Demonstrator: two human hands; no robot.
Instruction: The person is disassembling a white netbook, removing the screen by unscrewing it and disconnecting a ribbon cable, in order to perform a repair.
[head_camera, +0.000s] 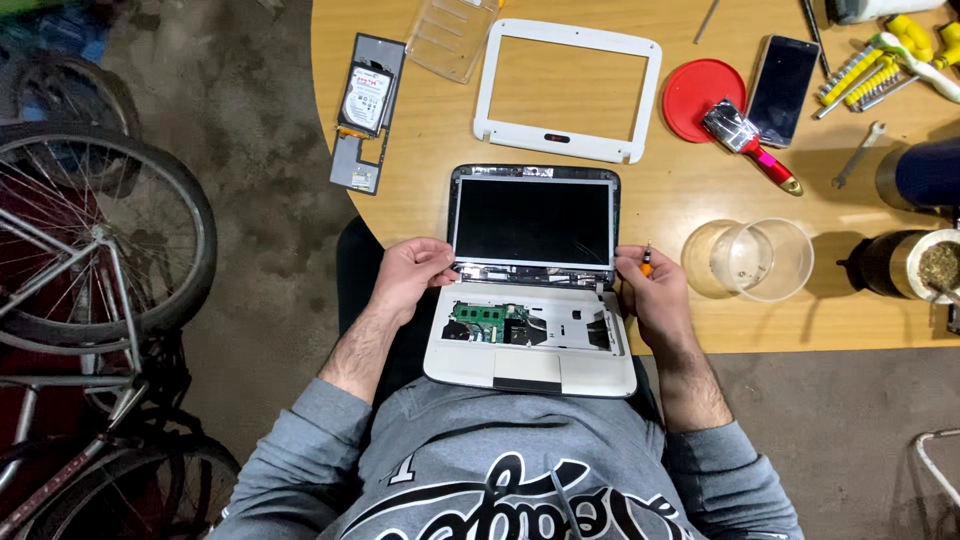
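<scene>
- A person seen from above sits at a round wooden table (700, 330) with a small white laptop (530, 300) partly on the lap, partly on the table edge at 6 o'clock.
- The laptop is stripped: keyboard gone, a green circuit board (478, 313) exposed, and the bare screen (533, 220) lying back without its frame.
- The left hand (410, 278) pinches the screen's lower left corner at the hinge, fingers closed on it.
- The right hand (652, 292) touches the lower right corner and is closed around a small orange-tipped screwdriver (646, 262).
- The white screen frame (568, 88) lies at 12 o'clock; a hard drive (366, 98) on a grey cover at 11 o'clock.
- A clear plastic cup (765, 260) sits at 3 o'clock, near the right hand; a red lid (703, 98), brush (748, 143) and phone (782, 88) at 1 o'clock.
- Risks, as I judge them: uneven pulling on the corners could crack the unframed screen; the screwdriver tip could scratch it or slip onto the open board; the laptop, overhanging the edge, could slide off the lap; an elbow could knock the cup.
</scene>
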